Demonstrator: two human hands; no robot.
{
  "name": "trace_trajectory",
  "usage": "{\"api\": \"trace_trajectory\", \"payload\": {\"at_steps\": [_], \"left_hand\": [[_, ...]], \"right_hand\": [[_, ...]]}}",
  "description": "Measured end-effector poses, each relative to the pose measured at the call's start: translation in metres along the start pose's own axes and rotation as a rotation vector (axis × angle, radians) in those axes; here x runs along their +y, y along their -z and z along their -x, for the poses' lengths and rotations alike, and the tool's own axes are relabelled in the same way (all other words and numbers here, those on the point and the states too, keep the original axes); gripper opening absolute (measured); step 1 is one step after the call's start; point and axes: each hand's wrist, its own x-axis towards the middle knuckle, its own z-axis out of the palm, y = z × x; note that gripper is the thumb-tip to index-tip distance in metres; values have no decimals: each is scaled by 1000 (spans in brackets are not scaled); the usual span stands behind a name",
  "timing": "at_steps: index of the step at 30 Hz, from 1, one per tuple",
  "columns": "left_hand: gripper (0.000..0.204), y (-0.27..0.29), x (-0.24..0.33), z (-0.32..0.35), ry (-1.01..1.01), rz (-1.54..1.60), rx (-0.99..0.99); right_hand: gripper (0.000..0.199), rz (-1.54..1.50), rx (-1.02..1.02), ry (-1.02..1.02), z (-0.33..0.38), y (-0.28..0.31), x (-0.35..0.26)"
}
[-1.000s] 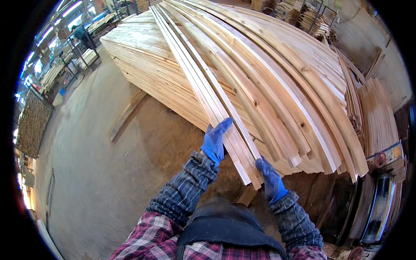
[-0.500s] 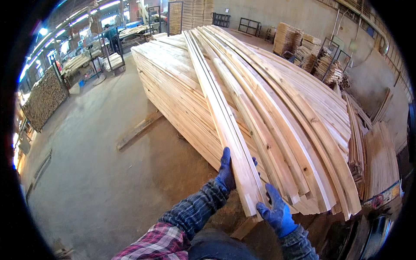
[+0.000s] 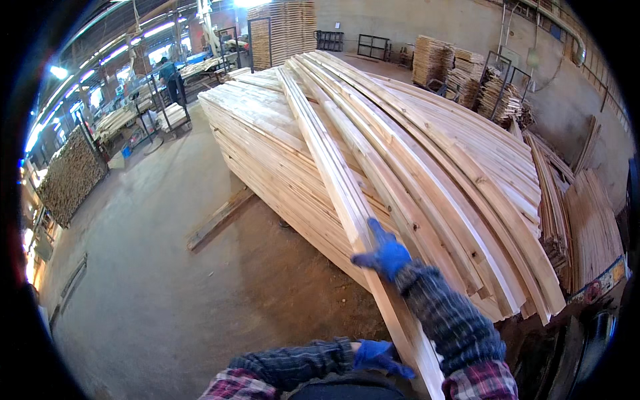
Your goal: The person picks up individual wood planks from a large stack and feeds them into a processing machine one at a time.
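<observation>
Head view, looking down over a lumber yard floor. Centre to upper right of the frame: a large stack of pale boards (image 3: 267, 153), with long thin slats fanned loosely over its top. One long board (image 3: 333, 173) runs from the upper centre down to the lower right, its near end passing between my two hands.

My right hand (image 3: 383, 253), in a blue glove, lies on top of this board just right of centre, fingers curled over its left edge in a loose grip. My left hand (image 3: 377, 357), also gloved in blue, sits at the bottom centre of the frame, touching the left side of the board near its end; how far its fingers close around the wood I cannot tell, since my sleeve and body hide part of it.

Left of the stack: bare concrete floor (image 3: 153, 293), with a single plank (image 3: 220, 217) lying flat on it. Upper left: another person (image 3: 170, 73) stands among carts of wood. Right edge: further bundles of slats (image 3: 593, 227) lean beside the main stack.
</observation>
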Motion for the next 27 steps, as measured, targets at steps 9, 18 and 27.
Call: {"api": "trace_trajectory", "payload": {"at_steps": [9,18,27], "left_hand": [[78,198,112,95,-137,-1618,911],[102,382,115,64,17,-1996,202],[89,303,89,54,-362,-1967,363]], "right_hand": [[101,53,29,-66,281,-1,72],[85,386,199,-304,476,-3,115],[84,501,321,-407,517,6,206]]}}
